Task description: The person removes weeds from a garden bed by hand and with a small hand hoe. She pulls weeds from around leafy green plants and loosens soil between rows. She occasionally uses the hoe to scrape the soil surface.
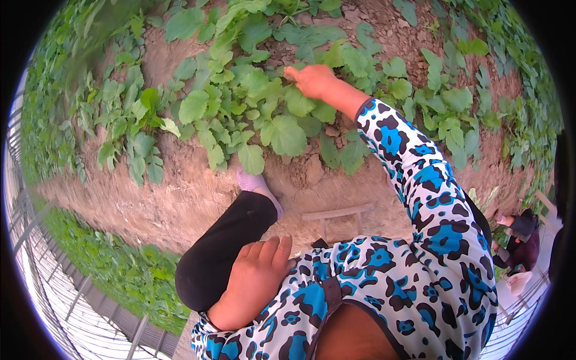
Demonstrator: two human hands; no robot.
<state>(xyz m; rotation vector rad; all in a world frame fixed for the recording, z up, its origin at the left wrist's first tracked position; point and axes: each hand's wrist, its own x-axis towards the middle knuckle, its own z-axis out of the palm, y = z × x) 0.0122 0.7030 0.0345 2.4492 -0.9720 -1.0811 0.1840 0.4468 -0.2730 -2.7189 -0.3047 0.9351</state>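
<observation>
Leafy green plants [252, 90] with lobed leaves grow in a row on bare brown soil before me. My right hand [310, 80] reaches in among their leaves near the top centre. Its fingers point left and are partly curled; whether they grip a leaf or stem cannot be made out. My left hand [261, 270] rests, back upward, on my black-trousered thigh [211, 256], at the edge of my patterned shirt, with nothing seen in it.
My foot in a light purple shoe [251, 180] stands at the row's edge. Beside me on the soil is a wooden frame [337, 212]. Another person [522, 247] is at the far right. More greenery [117, 265] grows behind at left, near a slatted structure.
</observation>
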